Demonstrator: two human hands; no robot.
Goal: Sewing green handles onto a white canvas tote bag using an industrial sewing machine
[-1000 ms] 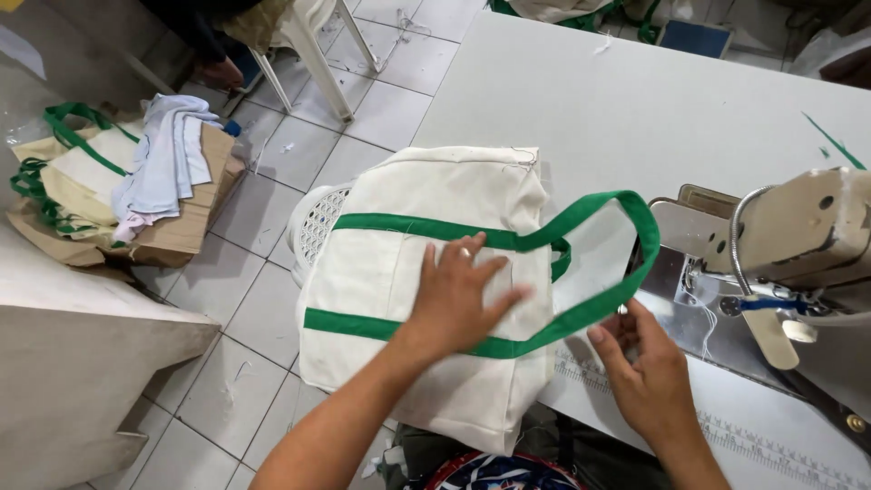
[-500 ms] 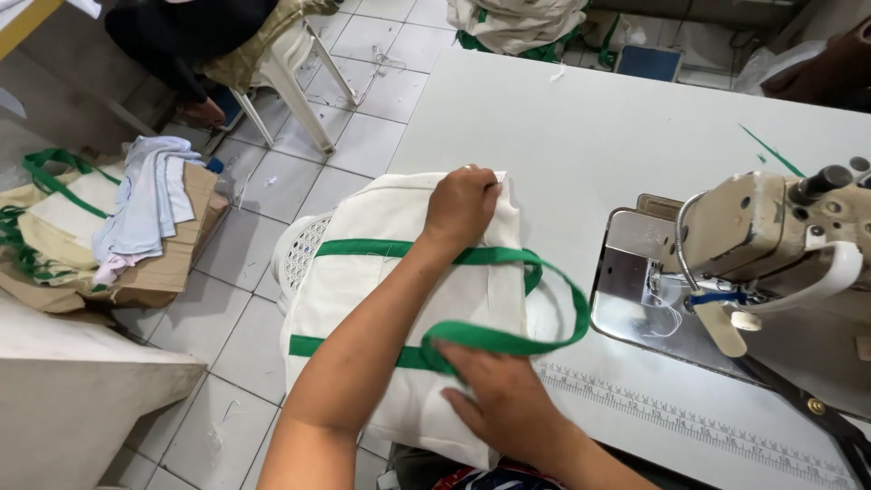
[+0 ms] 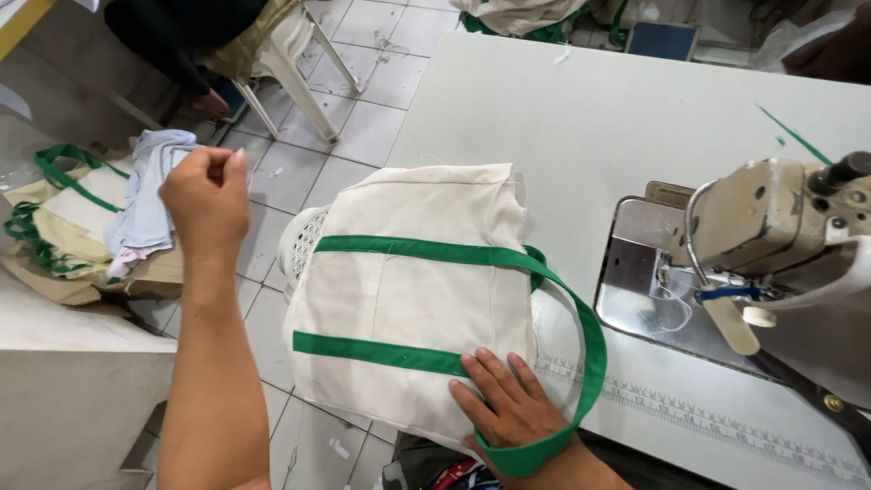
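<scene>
White table (image 3: 635, 118) beside tiled floor: a cream bag (image 3: 408, 290) with a green strap (image 3: 581, 363) overhangs its edge, left of the sewing machine (image 3: 780, 227), pinned by the flat right hand (image 3: 508, 408). The left hand (image 3: 207, 195), lifted left of the bag, is closed; whether anything is pinched cannot be told. Loosened pressure could let it slide floorward.

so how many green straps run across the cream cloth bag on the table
2: the upper green strap crosses near the cream cloth bag's top; the lower green strap runs to the right hand. Its underside is hidden.
</scene>
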